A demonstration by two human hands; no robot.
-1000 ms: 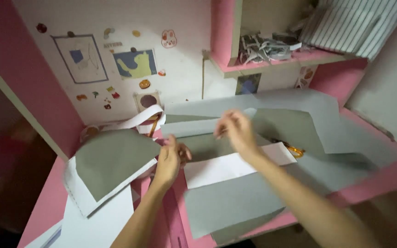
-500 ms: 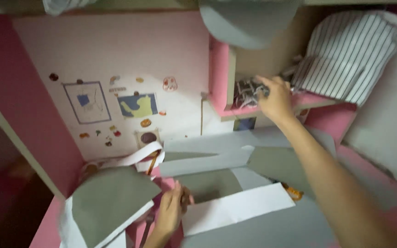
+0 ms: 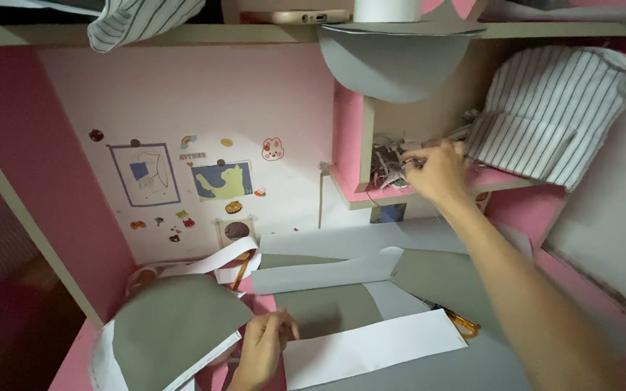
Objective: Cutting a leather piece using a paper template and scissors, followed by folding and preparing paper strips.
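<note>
My right hand reaches up to the small pink shelf and its fingers touch a heap of grey paper scraps; whether it grips any I cannot tell. My left hand rests low on the desk, fingers curled on the left end of a long white paper strip. Grey cut paper pieces lie left of that hand. More grey and white sheets cover the desk behind it.
A striped cloth hangs at the right of the shelf. A grey half-round paper hangs from the top shelf. Orange-handled scissors lie partly under the sheets. Stickers and small pictures dot the back wall. Pink side panel at left.
My right hand has left the desk papers and gone up to the shelf, now touching the scraps. The view has tilted upward. My left hand stays on the white strip.
</note>
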